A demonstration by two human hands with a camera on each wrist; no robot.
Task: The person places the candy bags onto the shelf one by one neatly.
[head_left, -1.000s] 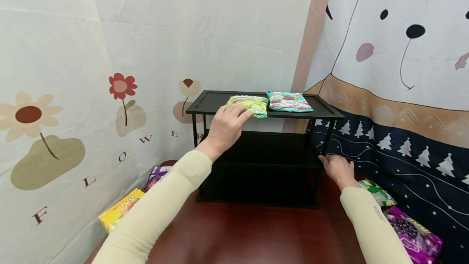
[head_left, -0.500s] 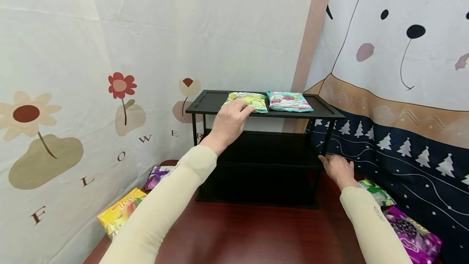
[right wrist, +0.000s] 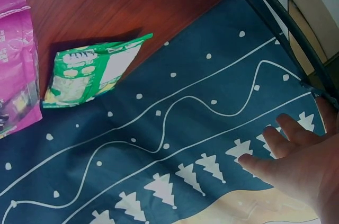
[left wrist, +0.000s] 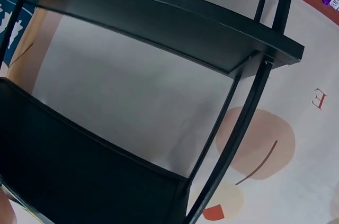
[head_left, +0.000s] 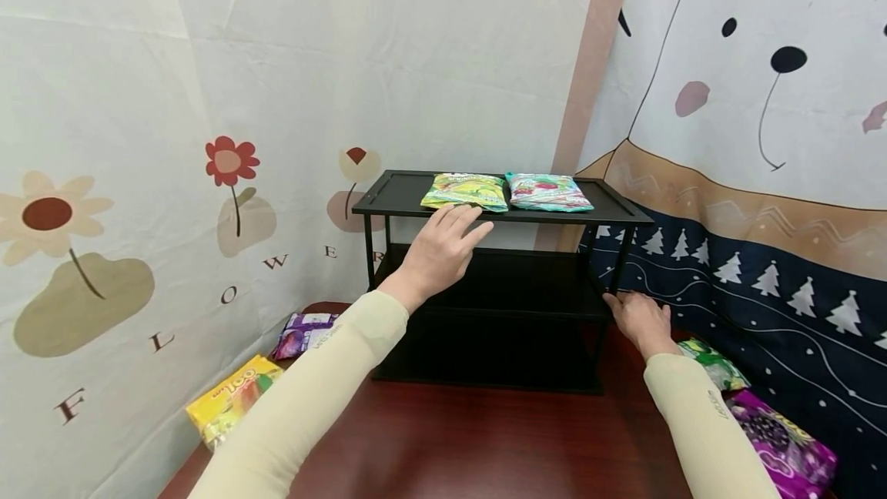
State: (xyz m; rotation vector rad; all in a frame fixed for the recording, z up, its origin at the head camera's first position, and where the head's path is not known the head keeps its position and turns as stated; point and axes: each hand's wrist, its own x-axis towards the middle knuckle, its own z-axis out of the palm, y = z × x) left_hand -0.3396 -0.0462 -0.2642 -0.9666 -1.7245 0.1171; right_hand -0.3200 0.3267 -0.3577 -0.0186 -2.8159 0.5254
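Observation:
A black three-tier rack stands on the dark red table. On its top shelf lie a yellow-green candy bag and, to its right, a teal and pink candy bag. My left hand is just in front of the top shelf's edge, its fingers loosely extended below the yellow-green bag, holding nothing. Whether a fingertip touches the rim is hard to tell. My right hand rests at the rack's right front post; the right wrist view shows loosely spread fingers beside the post.
On the left lie a yellow bag and a purple bag by the wall cloth. A green bag and a magenta bag lie right of my right arm. Printed cloths hang behind and at both sides.
The yellow-green bag has shifted back from the shelf's front edge and now lies flat. My left hand has come off it and dropped slightly toward me. The right hand stays put.

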